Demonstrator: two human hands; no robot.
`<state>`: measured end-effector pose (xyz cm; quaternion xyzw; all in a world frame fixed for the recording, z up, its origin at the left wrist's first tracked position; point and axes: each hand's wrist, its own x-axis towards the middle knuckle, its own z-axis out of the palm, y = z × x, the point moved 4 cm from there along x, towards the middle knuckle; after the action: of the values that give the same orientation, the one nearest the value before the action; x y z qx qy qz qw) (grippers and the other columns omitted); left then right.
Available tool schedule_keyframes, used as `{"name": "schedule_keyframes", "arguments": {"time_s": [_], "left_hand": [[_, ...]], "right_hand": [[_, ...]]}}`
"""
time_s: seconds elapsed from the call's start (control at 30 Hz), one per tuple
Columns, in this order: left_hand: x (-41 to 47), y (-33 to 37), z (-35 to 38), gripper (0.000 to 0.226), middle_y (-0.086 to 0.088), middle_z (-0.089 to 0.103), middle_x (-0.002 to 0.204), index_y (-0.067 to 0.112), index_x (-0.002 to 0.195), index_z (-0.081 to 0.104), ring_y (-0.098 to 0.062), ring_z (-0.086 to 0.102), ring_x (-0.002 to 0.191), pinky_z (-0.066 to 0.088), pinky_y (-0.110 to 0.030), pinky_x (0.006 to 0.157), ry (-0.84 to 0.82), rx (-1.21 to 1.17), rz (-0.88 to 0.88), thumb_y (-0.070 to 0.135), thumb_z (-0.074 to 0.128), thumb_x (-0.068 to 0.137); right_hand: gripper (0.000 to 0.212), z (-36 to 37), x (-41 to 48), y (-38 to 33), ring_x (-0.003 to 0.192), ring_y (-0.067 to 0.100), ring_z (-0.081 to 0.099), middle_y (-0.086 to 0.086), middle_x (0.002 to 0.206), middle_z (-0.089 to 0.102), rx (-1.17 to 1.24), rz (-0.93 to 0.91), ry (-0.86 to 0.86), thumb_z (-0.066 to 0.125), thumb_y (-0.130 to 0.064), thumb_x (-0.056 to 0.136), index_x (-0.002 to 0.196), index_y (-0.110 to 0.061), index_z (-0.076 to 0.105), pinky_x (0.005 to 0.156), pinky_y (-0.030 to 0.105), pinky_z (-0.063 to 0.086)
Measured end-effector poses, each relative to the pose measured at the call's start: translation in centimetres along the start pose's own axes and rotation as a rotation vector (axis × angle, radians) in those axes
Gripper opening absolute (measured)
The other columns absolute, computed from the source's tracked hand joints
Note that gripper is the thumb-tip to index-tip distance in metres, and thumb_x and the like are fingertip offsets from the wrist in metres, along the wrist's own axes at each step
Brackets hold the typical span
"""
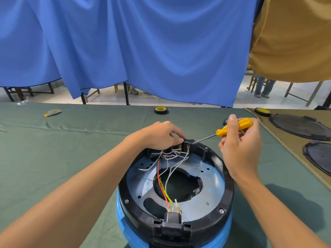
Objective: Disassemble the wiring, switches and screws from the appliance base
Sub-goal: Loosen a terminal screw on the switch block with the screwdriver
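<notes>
Two bare hands work over one base [227,187], a round blue tub with a black rim and a grey metal plate inside, standing at lower centre of the frame on a green cloth [53,154]. The left hand [161,136] lies on the far rim with its fingers curled over the switches [179,147] and its thumb tip pressed to the black housing. The right hand [240,145] is closed round the yellow handle of one screwdriver [232,127], index finger laid along the top, and the shaft slants down and left so that the tip touches the housing just right of the left thumb. A tangle of white wires [172,156] runs from the switches across the plate. One red wire [161,183] and one green-yellow wire [165,191] cross the central hole to one black plug [172,221] at the near rim, which carries three brass terminals. At least three screws [221,210] show on the rim. Two tape rolls [161,110] with yellow cores lie beyond the hands, one at centre and one at right on a tan mat [286,145]. Two black lids [300,127] rest on that mat at the right edge. One scrap [52,112] lies at the left. One blue curtain [143,42] fills the upper frame.
</notes>
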<state>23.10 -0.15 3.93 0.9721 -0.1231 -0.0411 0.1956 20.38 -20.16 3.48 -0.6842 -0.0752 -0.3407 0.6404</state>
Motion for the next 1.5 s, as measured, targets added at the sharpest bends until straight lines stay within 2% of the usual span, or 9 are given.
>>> {"name": "schedule_keyframes", "arguments": {"time_s": [0.13, 0.3, 0.4, 0.47, 0.87, 1.03, 1.23, 1.4, 1.5], "left_hand": [[0.4, 0.4, 0.2, 0.027, 0.010, 0.069, 0.109, 0.032, 0.117, 0.068, -0.012, 0.062, 0.102, 0.047, -0.031, 0.094, 0.034, -0.109, 0.049, 0.042, 0.052, 0.098], [0.7, 0.4, 0.8, 0.025, 0.001, 0.061, 0.075, 0.017, 0.104, 0.074, -0.015, 0.048, 0.065, 0.042, -0.027, 0.068, 0.069, -0.241, 0.098, 0.033, 0.057, 0.097], [0.7, 0.0, 0.7, 0.026, 0.001, 0.059, 0.073, 0.019, 0.107, 0.075, -0.011, 0.043, 0.061, 0.039, -0.016, 0.059, 0.040, -0.307, 0.075, 0.035, 0.059, 0.095], [0.7, -0.2, 0.8, 0.027, -0.001, 0.055, 0.073, 0.021, 0.107, 0.075, -0.014, 0.042, 0.064, 0.038, -0.019, 0.061, 0.020, -0.331, 0.052, 0.038, 0.059, 0.095], [0.8, 0.0, 1.2, 0.031, -0.002, 0.051, 0.069, 0.013, 0.109, 0.072, -0.005, 0.035, 0.046, 0.031, -0.012, 0.046, 0.049, -0.286, 0.052, 0.035, 0.053, 0.099], [0.8, 0.0, 1.3, 0.030, 0.001, 0.051, 0.065, 0.014, 0.109, 0.072, -0.003, 0.035, 0.044, 0.031, -0.011, 0.045, 0.058, -0.274, 0.056, 0.034, 0.052, 0.099], [0.8, 0.0, 1.3, 0.032, 0.004, 0.058, 0.069, 0.014, 0.113, 0.071, -0.001, 0.041, 0.047, 0.033, -0.009, 0.048, 0.065, -0.251, 0.053, 0.035, 0.052, 0.099], [0.7, 0.1, 1.2, 0.033, 0.000, 0.067, 0.080, 0.015, 0.117, 0.070, 0.001, 0.047, 0.052, 0.036, -0.010, 0.051, 0.067, -0.234, 0.053, 0.036, 0.052, 0.099], [0.7, 0.0, 1.3, 0.034, -0.005, 0.070, 0.085, 0.015, 0.117, 0.070, -0.004, 0.052, 0.061, 0.045, -0.023, 0.061, 0.065, -0.234, 0.042, 0.037, 0.052, 0.099]], "right_hand": [[0.032, 0.2, 0.0, -0.3, 0.052, 0.015, 0.058, 0.006, 0.061, 0.060, 0.002, -0.025, -0.037, 0.048, -0.031, 0.100, 0.085, -0.003, 0.046, 0.057, 0.049, 0.053], [0.032, 0.3, -0.1, -0.4, 0.050, 0.010, 0.058, 0.010, 0.063, 0.060, -0.002, -0.044, -0.057, 0.048, -0.031, 0.100, 0.088, -0.001, 0.046, 0.056, 0.042, 0.052], [0.031, 0.4, -0.1, -0.2, 0.050, 0.008, 0.059, 0.010, 0.064, 0.061, -0.004, -0.057, -0.077, 0.048, -0.032, 0.100, 0.089, -0.003, 0.046, 0.052, 0.037, 0.050], [0.030, 0.5, 0.0, -0.2, 0.050, 0.008, 0.058, 0.015, 0.066, 0.060, -0.010, -0.072, -0.091, 0.048, -0.032, 0.100, 0.088, -0.005, 0.045, 0.051, 0.034, 0.049], [0.021, 1.0, 0.5, -0.5, 0.055, 0.033, 0.055, 0.021, 0.067, 0.055, -0.070, -0.127, -0.164, 0.050, -0.026, 0.099, 0.083, -0.016, 0.041, 0.050, 0.042, 0.051], [0.025, 1.8, 1.6, -0.1, 0.058, 0.029, 0.057, 0.021, 0.071, 0.055, -0.134, -0.099, -0.160, 0.048, -0.028, 0.100, 0.079, -0.019, 0.037, 0.051, 0.036, 0.050], [0.020, 3.8, 4.4, 3.1, 0.068, 0.028, 0.046, 0.013, 0.076, 0.044, -0.131, 0.182, -0.181, 0.043, -0.022, 0.094, 0.077, -0.015, 0.034, 0.058, 0.046, 0.048], [0.018, 5.0, 5.1, 4.4, 0.071, 0.026, 0.043, 0.011, 0.077, 0.043, -0.121, 0.287, -0.147, 0.041, -0.018, 0.090, 0.075, -0.016, 0.033, 0.059, 0.038, 0.042], [0.021, 3.8, 4.1, 4.1, 0.058, 0.021, 0.046, 0.007, 0.067, 0.044, -0.062, 0.233, -0.108, 0.044, -0.023, 0.094, 0.076, -0.016, 0.035, 0.054, 0.034, 0.042]]}}
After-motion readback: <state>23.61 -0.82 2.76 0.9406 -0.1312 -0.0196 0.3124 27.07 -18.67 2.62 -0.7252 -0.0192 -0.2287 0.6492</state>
